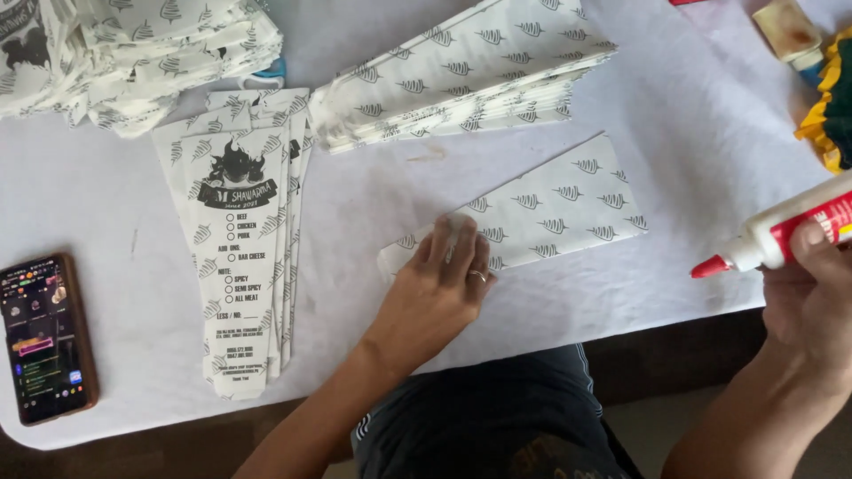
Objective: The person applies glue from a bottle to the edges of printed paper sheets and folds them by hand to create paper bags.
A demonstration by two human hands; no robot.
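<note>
Folded paper sleeve (532, 217) is pinned flat on the white surface (692, 133) by the left hand (439, 284), fingers spread, likely to stop sliding. Glue bottle (781, 232) is gripped by the right hand (812, 302), red nozzle aimed toward the sleeve.

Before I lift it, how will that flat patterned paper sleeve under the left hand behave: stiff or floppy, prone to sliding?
The paper sleeve lies thin and flat, so it will probably flop if lifted by one end. It looks very light; the left hand pressing on it suggests it slides easily on the smooth white table cover. Any glue from the bottle in the right hand could make it stick.
</note>
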